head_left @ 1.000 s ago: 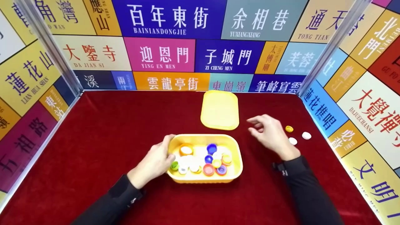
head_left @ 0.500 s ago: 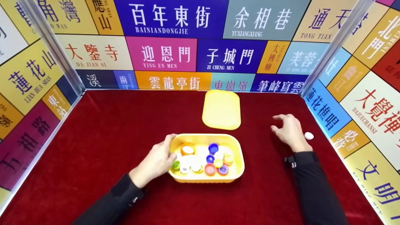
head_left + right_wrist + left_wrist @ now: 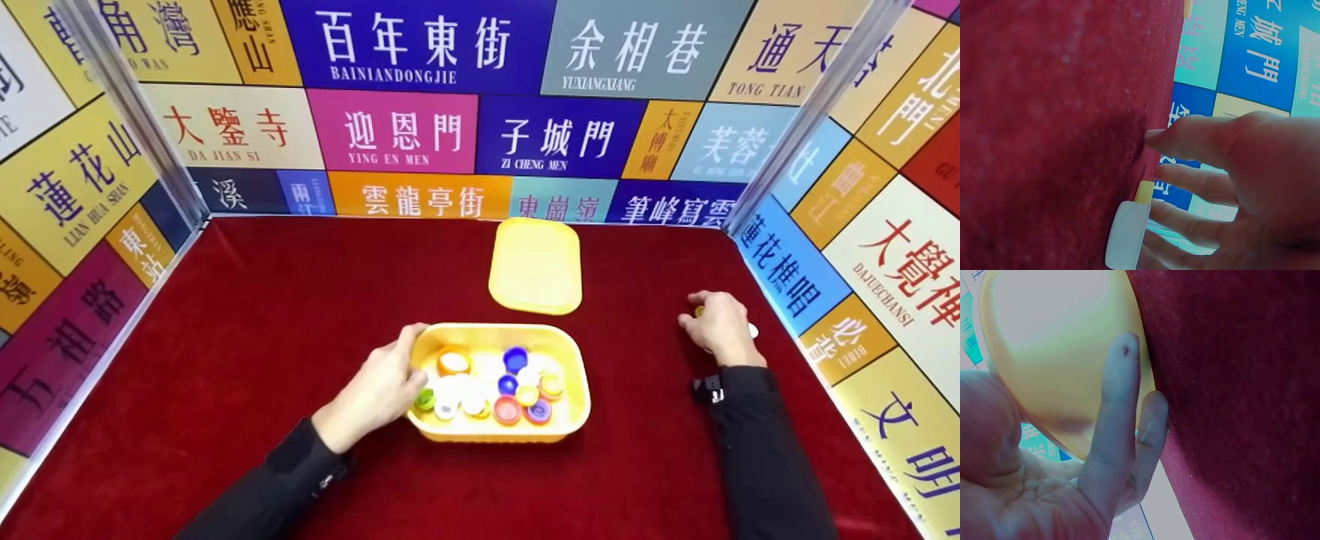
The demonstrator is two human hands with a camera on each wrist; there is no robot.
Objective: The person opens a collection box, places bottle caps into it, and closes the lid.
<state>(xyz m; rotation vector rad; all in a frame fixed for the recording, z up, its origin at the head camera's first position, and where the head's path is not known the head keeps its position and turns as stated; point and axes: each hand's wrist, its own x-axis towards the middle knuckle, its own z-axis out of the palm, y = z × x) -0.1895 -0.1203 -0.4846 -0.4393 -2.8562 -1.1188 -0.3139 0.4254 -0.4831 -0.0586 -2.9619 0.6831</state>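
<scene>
My left hand (image 3: 379, 386) grips the left end of a yellow plastic tub (image 3: 495, 433). In the left wrist view its fingers (image 3: 1120, 377) lie along the tub's outer wall. Several bottle caps lie inside, among them a dark blue cap (image 3: 515, 359), a red cap (image 3: 507, 410) and a green cap (image 3: 425, 399). At the right, my right hand (image 3: 722, 328) is low over loose caps, fingers slightly bent, holding nothing visible. A yellow cap (image 3: 700, 310) shows at its fingertips and a white cap (image 3: 753, 330) beyond it. In the right wrist view, a white cap (image 3: 1127, 235) stands beside the fingers.
A yellow lid (image 3: 535, 266) lies flat behind the tub, near the back wall. Dark red cloth (image 3: 315, 292) covers the table. Printed panels (image 3: 397, 131) with lettering enclose the back and both sides, with metal posts at the corners.
My right hand has moved right, from beside the lid to the loose caps, and lowered over them. The left hand keeps its hold on the tub. The head view has shifted slightly.
</scene>
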